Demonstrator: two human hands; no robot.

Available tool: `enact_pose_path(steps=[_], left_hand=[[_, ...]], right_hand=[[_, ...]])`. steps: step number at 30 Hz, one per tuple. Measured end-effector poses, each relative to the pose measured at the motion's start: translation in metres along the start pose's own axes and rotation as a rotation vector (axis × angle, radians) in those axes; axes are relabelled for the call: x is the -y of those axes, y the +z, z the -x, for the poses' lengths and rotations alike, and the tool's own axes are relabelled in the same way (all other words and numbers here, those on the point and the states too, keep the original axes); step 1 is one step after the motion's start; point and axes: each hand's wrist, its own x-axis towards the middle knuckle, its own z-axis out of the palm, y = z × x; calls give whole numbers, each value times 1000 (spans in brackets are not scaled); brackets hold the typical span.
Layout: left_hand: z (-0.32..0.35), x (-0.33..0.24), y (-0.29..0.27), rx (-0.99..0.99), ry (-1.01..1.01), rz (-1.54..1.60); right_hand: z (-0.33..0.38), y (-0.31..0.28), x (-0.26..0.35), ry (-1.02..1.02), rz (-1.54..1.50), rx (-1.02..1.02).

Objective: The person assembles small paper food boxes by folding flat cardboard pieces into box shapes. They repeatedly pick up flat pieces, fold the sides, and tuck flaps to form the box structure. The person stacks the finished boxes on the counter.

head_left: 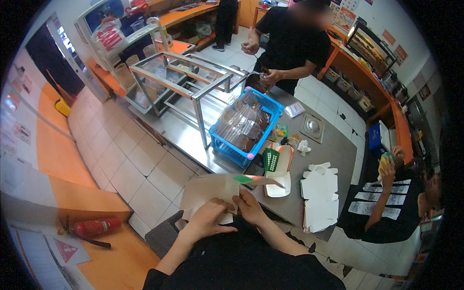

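Close in front of my body, a partly folded cardboard food box [205, 189] is held up, pale inside with an orange and green printed flap. My left hand [212, 216] grips its near lower part with bent fingers. The fingers of my right hand [250, 207] are closed on its right edge. Just beyond, on the steel table, another box [278, 183] stands open, white inside with a green patterned side. To its right lies a stack of flat white box blanks [320, 197].
A blue plastic basket [220, 151] holds clear bags of something brown. Behind it stands a metal frame rack [198, 108]. A steel container [312, 127] and small packets lie at the right. One co-worker [285, 43] stands across the table, another [386, 208] at the right.
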Motion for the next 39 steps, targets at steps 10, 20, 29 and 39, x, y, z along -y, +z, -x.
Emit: enact_pose_path(steps=[10, 20, 29, 39], left_hand=[[26, 48, 34, -345, -410, 773], [14, 26, 38, -532, -510, 858], [23, 23, 41, -506, -633, 997], [40, 42, 43, -622, -517, 1256]], right_hand=[[-5, -2, -4, -407, 257, -79], [7, 7, 92, -226, 39, -95], [4, 17, 75, -123, -118, -24], [0, 26, 85, -336, 28, 80]])
